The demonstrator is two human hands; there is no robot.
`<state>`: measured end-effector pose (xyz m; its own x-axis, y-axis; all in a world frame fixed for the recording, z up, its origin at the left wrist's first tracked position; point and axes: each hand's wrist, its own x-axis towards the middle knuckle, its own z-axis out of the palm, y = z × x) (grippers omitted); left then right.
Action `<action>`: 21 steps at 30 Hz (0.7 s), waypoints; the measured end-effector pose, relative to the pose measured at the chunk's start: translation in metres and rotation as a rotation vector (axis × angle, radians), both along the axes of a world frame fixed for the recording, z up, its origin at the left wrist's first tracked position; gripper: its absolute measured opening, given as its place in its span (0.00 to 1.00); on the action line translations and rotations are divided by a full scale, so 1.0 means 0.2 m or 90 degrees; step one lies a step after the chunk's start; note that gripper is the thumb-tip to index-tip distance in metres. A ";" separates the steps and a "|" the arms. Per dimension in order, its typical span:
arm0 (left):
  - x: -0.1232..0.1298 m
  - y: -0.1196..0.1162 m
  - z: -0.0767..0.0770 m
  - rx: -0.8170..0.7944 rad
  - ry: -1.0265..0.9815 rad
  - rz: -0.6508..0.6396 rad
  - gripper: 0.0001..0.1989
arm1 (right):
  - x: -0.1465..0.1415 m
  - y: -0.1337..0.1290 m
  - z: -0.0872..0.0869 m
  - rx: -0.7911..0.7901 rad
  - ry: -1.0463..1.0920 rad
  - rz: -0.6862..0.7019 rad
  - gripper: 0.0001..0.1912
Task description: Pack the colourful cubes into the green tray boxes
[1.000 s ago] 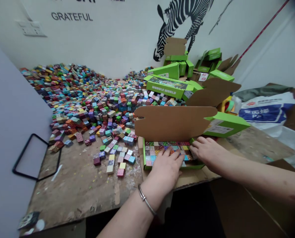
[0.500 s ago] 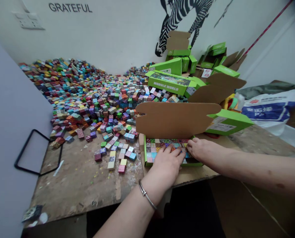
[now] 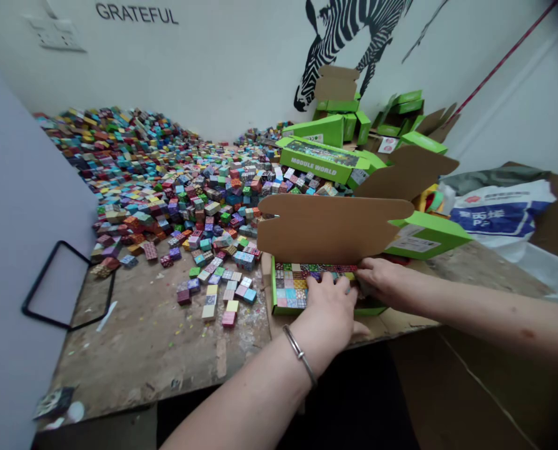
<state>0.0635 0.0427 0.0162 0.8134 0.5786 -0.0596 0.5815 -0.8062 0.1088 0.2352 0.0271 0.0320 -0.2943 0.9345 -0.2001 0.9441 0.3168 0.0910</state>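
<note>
Box's right cubes under both hands.

open green box sits near the front edge of the worn wooden table, brown cardboard lid flap standing upright behind it. inside, small patterned cubes packed flat in tight rows, multicoloured, filling the visible left part.

Left hand and right hand palm-down, side by side.

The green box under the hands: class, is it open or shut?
Open: the green box has its brown lid flap standing up, and patterned cubes show inside.
</note>
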 end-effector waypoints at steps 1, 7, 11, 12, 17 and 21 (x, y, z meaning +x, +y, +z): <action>0.00 0.00 -0.01 0.011 -0.010 0.001 0.31 | -0.02 0.00 0.01 -0.004 -0.036 -0.001 0.08; -0.03 -0.01 -0.05 0.043 -0.047 0.001 0.26 | -0.10 -0.01 0.04 -0.030 -0.189 0.019 0.13; -0.03 -0.01 -0.08 0.046 -0.061 -0.001 0.25 | -0.06 0.01 0.02 -0.032 -0.126 0.050 0.13; -0.02 0.00 -0.08 0.045 -0.065 0.000 0.26 | -0.04 0.01 0.01 -0.034 -0.099 0.053 0.13; -0.02 0.00 -0.09 0.039 -0.078 0.005 0.26 | 0.00 0.03 0.03 -0.060 -0.012 0.029 0.10; -0.03 0.00 -0.06 0.032 -0.080 0.008 0.26 | 0.01 0.02 0.06 -0.076 -0.001 0.014 0.11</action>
